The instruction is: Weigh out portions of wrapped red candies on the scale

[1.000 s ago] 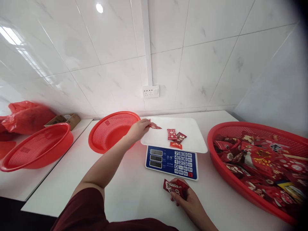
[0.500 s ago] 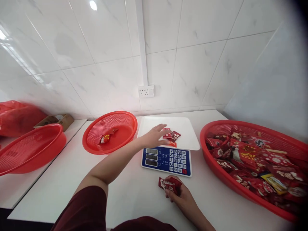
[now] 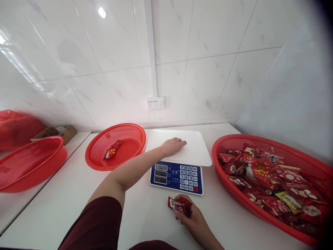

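Observation:
My left hand [image 3: 173, 146] is closed over the white pan [image 3: 196, 147] of a digital scale, its fingers curled down around the small red snack packets, which the hand hides. Below the scale's blue keypad panel [image 3: 175, 177], my right hand [image 3: 191, 217] grips red-and-white snack packets [image 3: 179, 205] above the white tabletop. To the right, close to the scale, stands a wide red basket [image 3: 240, 206] full of mostly red wrapped snacks [image 3: 262, 170]. A red mesh basket [image 3: 90, 154] on the left holds a few packets [image 3: 111, 152].
Another red basket [image 3: 56, 166] stands at the far left, before a red plastic bag [image 3: 19, 130] and a cardboard box [image 3: 67, 133]. A tiled wall [image 3: 117, 83] with a power socket [image 3: 156, 102] rises behind the white table [image 3: 145, 222].
My left hand has gone from spread fingers to closed over the pan, and the packets that lay there no longer show. My right hand keeps its packets. The view has shifted slightly.

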`<state>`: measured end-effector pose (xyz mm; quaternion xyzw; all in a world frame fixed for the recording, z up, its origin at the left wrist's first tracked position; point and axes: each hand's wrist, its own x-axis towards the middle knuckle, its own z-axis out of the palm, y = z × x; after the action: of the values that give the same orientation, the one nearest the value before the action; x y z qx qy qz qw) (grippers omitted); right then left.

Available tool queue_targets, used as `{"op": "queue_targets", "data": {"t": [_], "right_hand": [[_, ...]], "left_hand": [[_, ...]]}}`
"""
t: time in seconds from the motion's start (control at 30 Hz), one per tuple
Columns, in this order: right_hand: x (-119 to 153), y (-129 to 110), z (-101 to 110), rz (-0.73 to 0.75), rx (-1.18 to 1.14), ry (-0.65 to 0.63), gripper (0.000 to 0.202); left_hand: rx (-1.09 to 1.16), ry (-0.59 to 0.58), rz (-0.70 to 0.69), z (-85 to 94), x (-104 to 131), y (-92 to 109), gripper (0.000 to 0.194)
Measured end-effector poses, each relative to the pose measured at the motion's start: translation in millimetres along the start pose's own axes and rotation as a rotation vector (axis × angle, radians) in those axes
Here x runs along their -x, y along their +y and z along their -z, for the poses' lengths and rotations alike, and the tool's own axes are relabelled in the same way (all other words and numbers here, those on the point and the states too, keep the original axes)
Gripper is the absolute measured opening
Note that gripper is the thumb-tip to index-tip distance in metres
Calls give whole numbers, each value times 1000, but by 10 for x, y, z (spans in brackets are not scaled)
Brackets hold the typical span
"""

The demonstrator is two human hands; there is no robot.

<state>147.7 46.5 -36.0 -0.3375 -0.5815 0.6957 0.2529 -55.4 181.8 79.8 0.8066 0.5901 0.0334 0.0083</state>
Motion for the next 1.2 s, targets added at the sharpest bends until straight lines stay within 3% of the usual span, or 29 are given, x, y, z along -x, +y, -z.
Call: {"op": "queue_targets", "data": {"t": [0.3, 0.47, 0.57, 0.67, 0.9, 1.07, 1.2], "right_hand": [[6, -80, 46, -11, 60, -68, 44], [18, -127, 48, -22, 76, -72, 45], [18, -126, 45, -16, 75, -67, 47], [13, -124, 47, 19, 87, -74, 46], [21, -135, 34, 30, 127, -57, 46], [28, -156, 26, 31, 129, -35, 47], [27, -162, 35, 27, 132, -37, 48]], "left_hand": [[116, 164, 130, 88, 160, -124, 27], [130, 239, 265, 290, 333, -273, 30], [108, 180, 282, 402, 480, -267, 30], [62, 46, 267, 408, 546, -139, 22], [-58, -152, 310, 293, 321, 105, 28], [-85, -167, 344, 349, 228, 124, 16], [-101, -62, 437, 522, 419, 38, 22]]}}
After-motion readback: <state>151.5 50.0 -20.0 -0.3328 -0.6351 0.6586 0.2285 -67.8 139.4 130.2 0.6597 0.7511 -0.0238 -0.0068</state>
